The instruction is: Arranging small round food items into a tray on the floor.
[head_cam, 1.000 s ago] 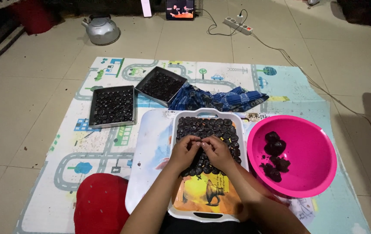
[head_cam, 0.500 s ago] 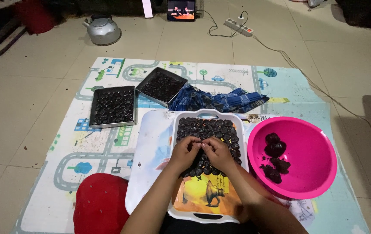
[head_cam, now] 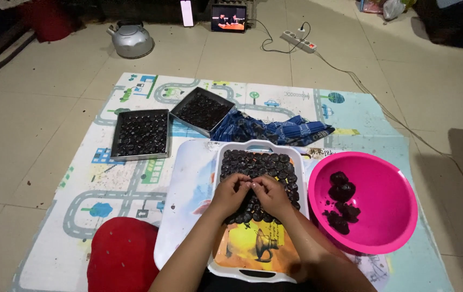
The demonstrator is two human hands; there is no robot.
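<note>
Left hand (head_cam: 230,193) and right hand (head_cam: 271,193) meet fingertip to fingertip over the white tray (head_cam: 226,148) of dark round pieces (head_cam: 258,165). Fingers pinch closed on one small dark piece (head_cam: 251,185). Pink bowl (head_cam: 399,216) just right.

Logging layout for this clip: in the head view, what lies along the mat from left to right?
Red cushion → square metal tray of dark pieces → left hand → right hand, both over the white tray → pink bowl.
</note>
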